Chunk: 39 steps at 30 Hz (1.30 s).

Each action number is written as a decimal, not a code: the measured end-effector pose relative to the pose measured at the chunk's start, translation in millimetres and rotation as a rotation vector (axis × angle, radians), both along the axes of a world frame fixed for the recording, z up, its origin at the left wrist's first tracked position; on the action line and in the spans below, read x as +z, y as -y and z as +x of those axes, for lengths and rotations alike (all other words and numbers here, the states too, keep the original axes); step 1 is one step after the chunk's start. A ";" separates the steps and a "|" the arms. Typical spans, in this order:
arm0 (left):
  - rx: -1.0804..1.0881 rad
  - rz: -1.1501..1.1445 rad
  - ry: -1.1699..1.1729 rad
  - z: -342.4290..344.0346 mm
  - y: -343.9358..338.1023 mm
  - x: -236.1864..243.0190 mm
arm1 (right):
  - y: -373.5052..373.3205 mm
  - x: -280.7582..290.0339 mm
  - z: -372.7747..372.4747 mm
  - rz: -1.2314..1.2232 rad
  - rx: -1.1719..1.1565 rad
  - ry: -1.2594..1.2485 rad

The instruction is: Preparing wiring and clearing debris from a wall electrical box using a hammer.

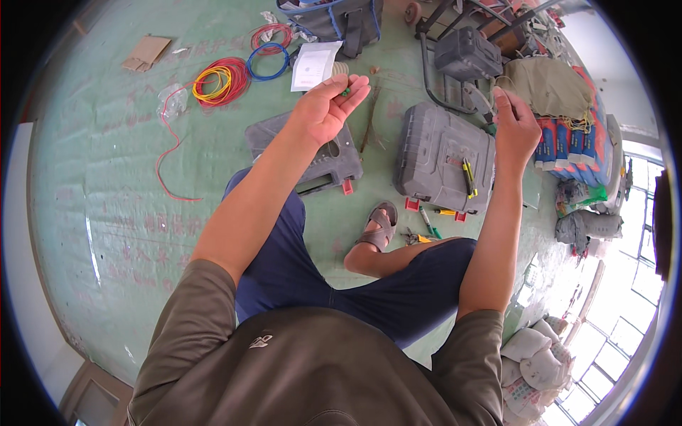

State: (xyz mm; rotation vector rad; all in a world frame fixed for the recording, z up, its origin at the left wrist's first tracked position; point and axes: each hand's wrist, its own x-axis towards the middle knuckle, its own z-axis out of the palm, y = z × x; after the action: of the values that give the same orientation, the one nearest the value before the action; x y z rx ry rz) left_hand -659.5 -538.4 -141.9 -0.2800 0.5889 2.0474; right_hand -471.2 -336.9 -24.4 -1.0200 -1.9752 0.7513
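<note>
My left hand (328, 110) is raised, palm turned up. Its thumb and fingers pinch a small green piece (346, 92) too small to name. At the same height on the right, my right hand (517, 126) is closed in a pinch; what its fingertips hold, if anything, I cannot make out. Just left of those fingertips shows a grey, slim object (479, 103), which I cannot tell as held or lying behind. Under my left hand lies a dark grey plastic case (273, 135). A larger grey tool case (437, 153) sits left of my right hand, with a yellow-and-black utility knife (469, 177) on its lid.
Coils of red and yellow wire (222, 82) and blue wire (268, 62) lie left, near a white packet (315, 65). Farther back are a tool bag (332, 25) and a black case (467, 53) on a trolley. Pliers (415, 238) and a green marker (429, 221) lie near my foot.
</note>
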 end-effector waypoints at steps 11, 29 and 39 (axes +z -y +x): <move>-0.007 -0.007 -0.006 -0.9 -2.0 -0.9 | 1.0 -1.9 -1.1 0.001 0.004 0.020; 0.005 -0.016 0.023 -2.2 -4.4 -4.9 | 6.5 -1.2 -4.9 0.022 -0.026 0.016; -0.073 -0.111 0.001 -1.9 -1.4 -9.9 | 19.1 1.6 -12.2 0.234 -0.013 -0.075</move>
State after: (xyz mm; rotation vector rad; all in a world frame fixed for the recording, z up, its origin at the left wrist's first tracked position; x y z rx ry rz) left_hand -661.3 -537.1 -151.8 -0.3200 0.7030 1.9478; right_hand -483.5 -356.0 -22.8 -0.8529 -1.9368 0.5286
